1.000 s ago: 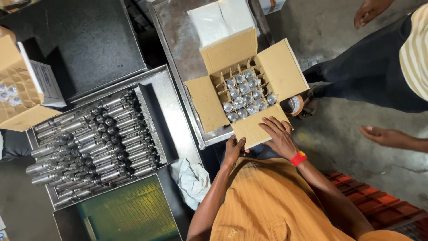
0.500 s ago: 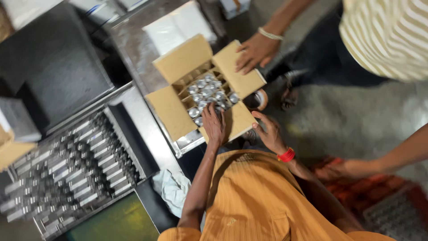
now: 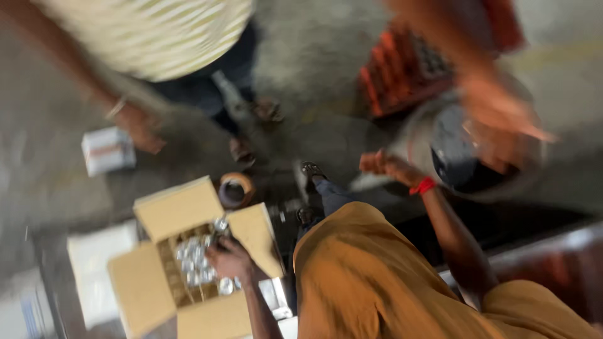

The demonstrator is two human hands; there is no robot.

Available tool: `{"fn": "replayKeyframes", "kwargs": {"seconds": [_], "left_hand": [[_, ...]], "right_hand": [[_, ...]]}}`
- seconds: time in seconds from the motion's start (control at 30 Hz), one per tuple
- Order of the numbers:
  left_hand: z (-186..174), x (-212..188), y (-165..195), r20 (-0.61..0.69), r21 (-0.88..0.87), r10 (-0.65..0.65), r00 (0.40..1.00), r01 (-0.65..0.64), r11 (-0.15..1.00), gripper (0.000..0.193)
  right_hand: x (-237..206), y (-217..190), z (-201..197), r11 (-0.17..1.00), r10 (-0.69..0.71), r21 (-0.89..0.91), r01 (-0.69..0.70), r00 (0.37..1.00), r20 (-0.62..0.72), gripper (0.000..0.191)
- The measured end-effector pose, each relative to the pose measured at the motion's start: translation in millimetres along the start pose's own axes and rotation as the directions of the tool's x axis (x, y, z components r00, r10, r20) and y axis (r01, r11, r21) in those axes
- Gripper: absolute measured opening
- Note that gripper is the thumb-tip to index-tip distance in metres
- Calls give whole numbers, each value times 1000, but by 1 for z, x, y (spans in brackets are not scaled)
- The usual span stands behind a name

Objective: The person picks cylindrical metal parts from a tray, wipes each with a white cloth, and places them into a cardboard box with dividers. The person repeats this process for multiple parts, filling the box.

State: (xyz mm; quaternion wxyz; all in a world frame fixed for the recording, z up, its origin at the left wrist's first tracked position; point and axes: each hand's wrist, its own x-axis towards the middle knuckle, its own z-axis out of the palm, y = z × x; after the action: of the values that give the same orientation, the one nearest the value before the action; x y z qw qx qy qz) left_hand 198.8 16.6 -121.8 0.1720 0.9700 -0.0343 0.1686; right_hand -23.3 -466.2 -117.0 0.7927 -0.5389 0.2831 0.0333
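Head view: left hand [image 3: 229,258] in open carton [image 3: 182,210] — tape roll [image 3: 236,189] beside.

Open brown cardboard carton [image 3: 188,263], flaps spread, at 7 o'clock, silver cylinders inside | small white box [image 3: 108,150] with reddish band at 9 o'clock, on floor | blurred.

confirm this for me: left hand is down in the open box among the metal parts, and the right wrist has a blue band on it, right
Not quite. The head view shows the band on the right wrist is red, not blue. The rest holds: the left hand is down in the open box among the metal parts.
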Motion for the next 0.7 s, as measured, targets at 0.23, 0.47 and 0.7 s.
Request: {"fn": "replayKeyframes", "kwargs": {"seconds": [0.23,0.47,0.7], "left_hand": [[0,7,0,-21,-21,10,1000,-10,1000,53],[-1,16,-5,-86,-95,24,996,-32,995,50],[2,18,4,-33,-86,-97,995,94,992,60]], "right_hand": [[-54,5,-42,960,-13,193,204,719,-695,82],[-62,-1,-25,861,-161,361,359,865,-476,96],[-48,-10,-48,108,278,454,884,412,-868,113]]}}
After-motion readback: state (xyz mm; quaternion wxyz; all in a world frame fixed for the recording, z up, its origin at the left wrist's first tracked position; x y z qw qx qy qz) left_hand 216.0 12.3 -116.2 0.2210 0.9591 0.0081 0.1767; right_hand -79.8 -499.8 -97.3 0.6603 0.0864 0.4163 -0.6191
